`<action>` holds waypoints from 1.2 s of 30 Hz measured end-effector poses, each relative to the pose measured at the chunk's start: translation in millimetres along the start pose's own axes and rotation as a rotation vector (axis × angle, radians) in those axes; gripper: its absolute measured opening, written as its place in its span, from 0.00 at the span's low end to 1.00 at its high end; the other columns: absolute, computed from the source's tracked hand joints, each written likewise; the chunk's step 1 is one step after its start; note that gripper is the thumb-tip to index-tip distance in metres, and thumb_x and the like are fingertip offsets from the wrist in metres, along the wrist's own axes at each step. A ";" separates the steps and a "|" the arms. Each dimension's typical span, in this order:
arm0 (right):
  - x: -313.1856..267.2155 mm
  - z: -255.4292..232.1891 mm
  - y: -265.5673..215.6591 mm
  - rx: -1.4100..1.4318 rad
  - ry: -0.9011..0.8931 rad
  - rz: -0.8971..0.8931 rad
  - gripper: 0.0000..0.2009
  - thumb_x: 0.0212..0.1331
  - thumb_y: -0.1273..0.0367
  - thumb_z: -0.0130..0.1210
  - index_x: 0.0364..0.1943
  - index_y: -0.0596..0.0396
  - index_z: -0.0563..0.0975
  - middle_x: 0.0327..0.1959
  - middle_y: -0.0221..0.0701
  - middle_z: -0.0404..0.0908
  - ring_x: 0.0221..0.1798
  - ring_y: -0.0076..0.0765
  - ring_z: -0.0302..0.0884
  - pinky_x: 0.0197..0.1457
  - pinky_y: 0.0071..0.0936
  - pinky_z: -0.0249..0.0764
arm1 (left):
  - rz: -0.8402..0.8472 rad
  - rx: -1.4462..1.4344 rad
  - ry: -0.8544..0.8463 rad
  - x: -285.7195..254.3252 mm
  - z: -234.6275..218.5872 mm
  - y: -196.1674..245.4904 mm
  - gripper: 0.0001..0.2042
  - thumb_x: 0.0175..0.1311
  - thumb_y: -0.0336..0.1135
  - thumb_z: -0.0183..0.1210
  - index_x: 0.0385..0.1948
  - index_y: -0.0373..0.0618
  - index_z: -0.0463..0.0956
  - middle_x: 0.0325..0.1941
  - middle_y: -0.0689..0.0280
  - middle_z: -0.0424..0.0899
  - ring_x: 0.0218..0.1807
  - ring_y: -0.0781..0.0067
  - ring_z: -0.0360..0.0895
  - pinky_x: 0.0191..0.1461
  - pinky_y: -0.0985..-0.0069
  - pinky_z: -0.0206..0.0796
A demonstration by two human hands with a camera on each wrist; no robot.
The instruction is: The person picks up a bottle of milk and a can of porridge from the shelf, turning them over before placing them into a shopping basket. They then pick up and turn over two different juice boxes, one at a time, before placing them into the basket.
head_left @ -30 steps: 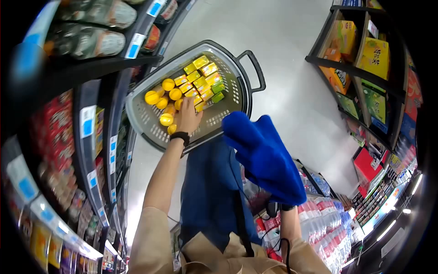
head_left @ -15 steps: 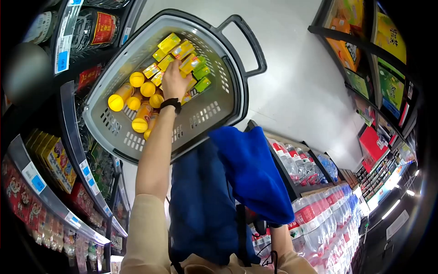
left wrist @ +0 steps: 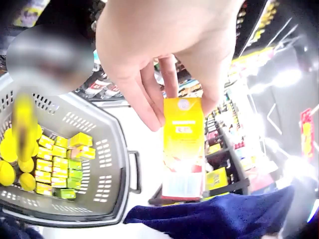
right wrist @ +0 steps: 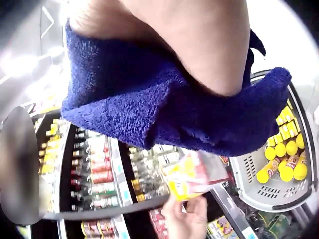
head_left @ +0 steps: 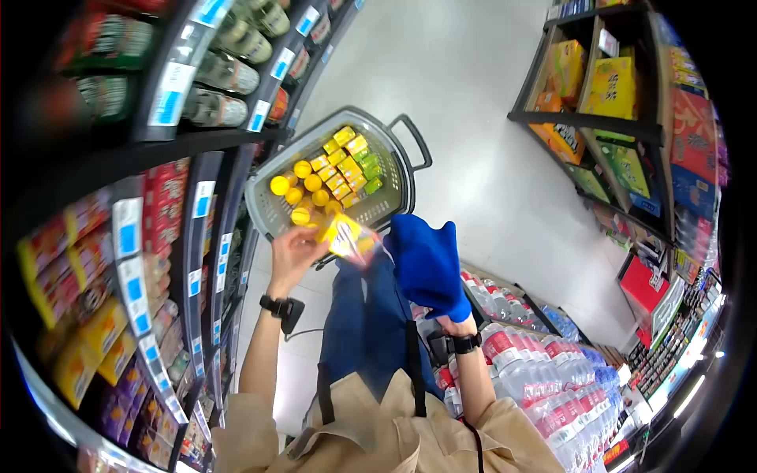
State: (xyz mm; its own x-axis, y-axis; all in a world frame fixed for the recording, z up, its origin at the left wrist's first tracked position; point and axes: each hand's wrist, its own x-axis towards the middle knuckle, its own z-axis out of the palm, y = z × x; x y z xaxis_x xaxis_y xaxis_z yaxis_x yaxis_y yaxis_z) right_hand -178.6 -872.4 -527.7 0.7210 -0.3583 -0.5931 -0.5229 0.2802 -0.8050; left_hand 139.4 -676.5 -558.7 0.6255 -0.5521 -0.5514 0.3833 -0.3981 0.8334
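Observation:
My left hand [head_left: 293, 252] pinches a yellow drink carton [left wrist: 183, 144] by its top end, between thumb and fingers. In the head view the carton is blurred, in front of the near side of a grey shopping basket [head_left: 386, 203]. Inside the basket stand rows of small yellow cartons [head_left: 345, 164], some green ones [head_left: 372, 184] along one side, and several yellow-capped bottles [head_left: 302, 169]. My right hand [right wrist: 199, 40] grips a blue towel [right wrist: 179, 109], which hangs in folds and hides most of the fingers.
Shelves with jars [head_left: 217, 109] and packets run along the left. Shrink-wrapped water bottles [head_left: 512, 363] are stacked at the lower right. A shelf unit with yellow boxes [head_left: 611, 87] stands at the upper right. Pale floor [head_left: 473, 150] lies between.
My left hand has come out of the basket towards my body with the yellow carton in its fingers. The head view has shifted, so the basket appears smaller. The right hand still holds the towel.

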 end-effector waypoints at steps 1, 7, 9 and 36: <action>2.1 5.8 -22.4 0.088 -0.037 -0.002 0.30 0.63 0.73 0.58 0.70 0.55 0.63 0.67 0.38 0.73 0.63 0.38 0.75 0.64 0.36 0.75 | -0.026 -0.096 -0.054 -22.1 -4.1 22.6 0.16 0.55 0.27 0.72 0.44 0.35 0.81 0.39 0.61 0.86 0.40 0.75 0.84 0.43 0.78 0.79; -40.1 38.8 -164.1 0.790 -0.503 0.026 0.36 0.61 0.76 0.60 0.74 0.55 0.58 0.70 0.40 0.69 0.66 0.38 0.72 0.66 0.41 0.74 | 0.129 0.038 -0.131 -142.3 37.1 129.7 0.12 0.56 0.33 0.68 0.39 0.35 0.83 0.29 0.71 0.82 0.31 0.83 0.75 0.36 0.80 0.67; -67.6 45.9 -184.3 0.885 -0.593 0.106 0.38 0.60 0.78 0.61 0.75 0.55 0.56 0.71 0.40 0.67 0.67 0.38 0.71 0.66 0.42 0.74 | 0.432 0.249 -0.135 -169.5 32.7 194.9 0.13 0.56 0.35 0.69 0.37 0.34 0.83 0.36 0.62 0.84 0.38 0.73 0.80 0.42 0.76 0.69; -83.3 145.3 -296.3 0.141 -0.596 -0.246 0.25 0.58 0.74 0.63 0.61 0.52 0.71 0.54 0.30 0.79 0.58 0.32 0.78 0.57 0.34 0.78 | 0.914 0.718 0.371 -355.2 21.8 314.5 0.50 0.33 0.40 0.77 0.67 0.41 0.62 0.67 0.53 0.68 0.69 0.47 0.64 0.72 0.58 0.58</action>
State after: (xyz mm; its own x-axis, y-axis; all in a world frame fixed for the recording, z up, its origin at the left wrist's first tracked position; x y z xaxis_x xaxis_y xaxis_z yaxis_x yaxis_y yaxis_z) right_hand -17.6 -796.2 -237.6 0.9612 0.1166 -0.2499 -0.2756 0.3819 -0.8821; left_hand 23.0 -621.6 -101.5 0.6692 -0.6450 0.3689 -0.6886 -0.3520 0.6340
